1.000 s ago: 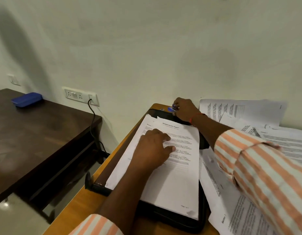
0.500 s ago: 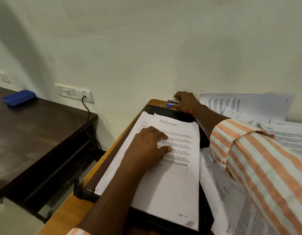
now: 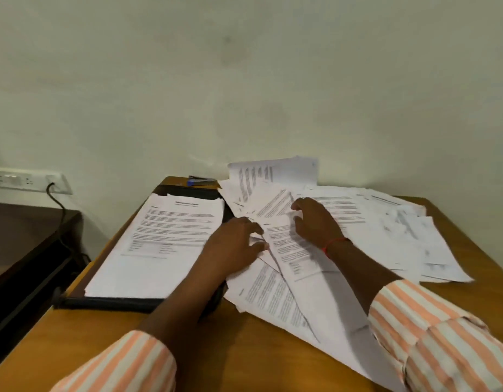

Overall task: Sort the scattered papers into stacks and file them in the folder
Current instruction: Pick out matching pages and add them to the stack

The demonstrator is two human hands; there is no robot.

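while a neat stack lies on the black folder at left, loose papers sprawl just right of it, under both hands. left hand rests flat, fingers spread over overlapping sheets; right hand arches, fingertips pressing one sheet. neither grips anything.

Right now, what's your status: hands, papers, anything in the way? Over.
Left hand and right hand rest on scattered white printed sheets, gripping nothing. Neat white paper stack lies on black folder. Blue pen beyond folder, not in the way.
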